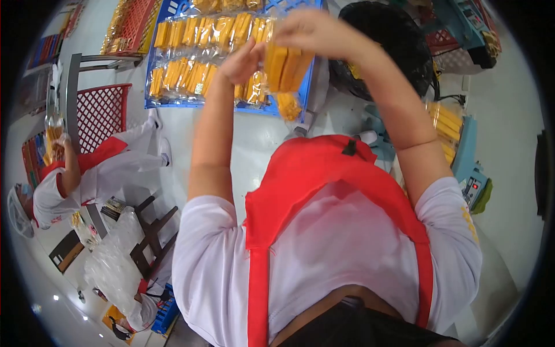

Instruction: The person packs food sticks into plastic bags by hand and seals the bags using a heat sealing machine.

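Note:
My right hand (315,33) is closed at the top of a clear plastic bag of yellow sticks (284,68), which hangs over the right part of a blue plastic crate (191,106). My left hand (241,62) is just left of that bag, palm turned toward it, fingers partly stretched and slightly blurred. Whether its fingertips touch the bag, I cannot tell. Beneath both hands, rows of similar bags of yellow sticks (188,75) lie in the crate. A smaller bag with yellow contents (288,106) sits at the crate's near right corner.
Right of the crate stands a bin lined with a black bag (381,43). Blue-grey machines (471,156) are at the right, beside more bagged yellow sticks (445,124). Red crates (104,107) stand on the left. A co-worker in white and red (75,179) handles bags there.

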`<state>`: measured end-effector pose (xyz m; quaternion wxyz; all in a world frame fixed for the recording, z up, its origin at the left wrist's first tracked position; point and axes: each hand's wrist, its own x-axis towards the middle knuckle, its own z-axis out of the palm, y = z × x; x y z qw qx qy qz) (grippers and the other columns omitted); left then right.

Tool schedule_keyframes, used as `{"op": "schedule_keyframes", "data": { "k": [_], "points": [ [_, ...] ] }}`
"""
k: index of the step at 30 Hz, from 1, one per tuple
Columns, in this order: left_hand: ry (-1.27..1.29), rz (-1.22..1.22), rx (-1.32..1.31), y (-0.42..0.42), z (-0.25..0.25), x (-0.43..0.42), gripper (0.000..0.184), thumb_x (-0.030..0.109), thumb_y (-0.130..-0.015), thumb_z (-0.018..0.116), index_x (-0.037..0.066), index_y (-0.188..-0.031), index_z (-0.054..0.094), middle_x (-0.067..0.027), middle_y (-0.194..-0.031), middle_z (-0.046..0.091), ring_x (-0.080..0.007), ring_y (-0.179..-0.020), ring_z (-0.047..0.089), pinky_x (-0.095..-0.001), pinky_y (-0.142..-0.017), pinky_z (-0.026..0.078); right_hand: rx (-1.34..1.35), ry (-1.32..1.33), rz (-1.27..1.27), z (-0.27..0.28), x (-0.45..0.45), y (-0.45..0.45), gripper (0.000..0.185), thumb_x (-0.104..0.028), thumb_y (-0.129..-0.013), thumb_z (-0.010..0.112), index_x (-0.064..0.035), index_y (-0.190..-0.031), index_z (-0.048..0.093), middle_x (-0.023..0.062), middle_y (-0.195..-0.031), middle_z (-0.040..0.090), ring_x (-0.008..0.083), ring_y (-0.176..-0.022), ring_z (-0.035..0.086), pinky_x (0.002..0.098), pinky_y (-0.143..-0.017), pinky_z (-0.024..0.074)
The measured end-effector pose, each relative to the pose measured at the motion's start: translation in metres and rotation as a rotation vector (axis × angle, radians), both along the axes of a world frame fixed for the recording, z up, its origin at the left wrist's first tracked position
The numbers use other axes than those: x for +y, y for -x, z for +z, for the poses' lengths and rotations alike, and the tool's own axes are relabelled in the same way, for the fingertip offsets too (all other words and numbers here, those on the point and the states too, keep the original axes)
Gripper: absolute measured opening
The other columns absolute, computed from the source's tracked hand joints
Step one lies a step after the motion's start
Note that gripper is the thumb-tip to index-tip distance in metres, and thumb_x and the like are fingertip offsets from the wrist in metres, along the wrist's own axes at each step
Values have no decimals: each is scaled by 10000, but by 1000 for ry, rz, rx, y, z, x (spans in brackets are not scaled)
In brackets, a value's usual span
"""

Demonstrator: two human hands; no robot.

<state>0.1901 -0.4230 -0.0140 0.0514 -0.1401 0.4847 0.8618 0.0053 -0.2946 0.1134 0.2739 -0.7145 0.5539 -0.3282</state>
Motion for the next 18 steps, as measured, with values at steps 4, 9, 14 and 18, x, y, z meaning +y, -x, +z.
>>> {"op": "schedule_keyframes", "data": {
  "k": [4,9,14,18],
  "points": [
    [-59,454,-369,-10,-41,27,759,688,-765,234,116,-1243,380,-52,-1216,421,-206,-1169,302,-510,-937,166,389,58,132,-86,-16,-24,116,-158,-678,567,-99,-757,629,68,-867,584,230,-989,474,422,-912,296],
    [-214,722,-226,8,-118,62,701,625,-799,302,118,-1283,318,-67,-1271,365,-220,-1205,266,-443,-963,213,654,180,11,-181,4,-40,146,-159,-636,552,-116,-714,668,62,-972,579,285,-1149,363,501,-1007,152],
    [256,633,-448,19,-166,101,577,461,-868,333,4,-1214,394,-116,-1259,382,-232,-1181,321,-318,-967,238,635,-71,21,-230,47,-29,130,-134,-637,539,-89,-663,658,86,-1006,560,288,-1200,308,528,-999,141],
    [231,536,-443,16,-165,110,606,522,-836,352,87,-1257,366,-101,-1299,344,-229,-1223,278,-411,-952,273,642,-73,-43,-239,60,-29,124,-138,-634,542,-78,-642,651,108,-1033,539,299,-1203,296,541,-989,140]
  ]
}}
